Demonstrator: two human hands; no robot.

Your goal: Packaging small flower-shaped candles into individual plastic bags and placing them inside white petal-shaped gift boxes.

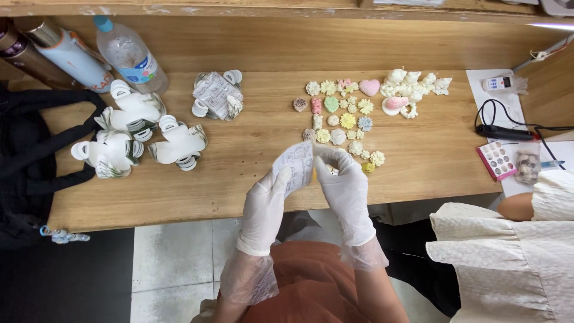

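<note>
Pinching a small clear printed packet [297, 164] from both sides: left hand [267, 200] and right hand [342, 182], each in a white disposable glove, fingers closed on the packet's edges. Packet held just above the near edge of the wooden table [239, 161], centre of the frame, slightly tilted.

Just beyond the right hand: a spread of small moulded pieces [344, 119] in cream, yellow, pink, green and pale blue, flower and round shapes, laid in loose rows. Upper right of that spread: a pink heart piece [369, 87] and a cluster of white figurine-like pieces [415, 87].

Upper centre: one sealed packet with white ring shapes [217, 96]. Left of centre: three similar white bundles [140, 134], close together.

Upper left corner: a clear plastic bottle with blue cap [128, 54] and two flasks [54, 54], lying tilted. Far left: black bag [30, 155].

Right side: white remote control [499, 83], black cable [505, 128], pink-edged tray of small items [496, 160]. Lower right: another person in a cream blouse [508, 257].
</note>
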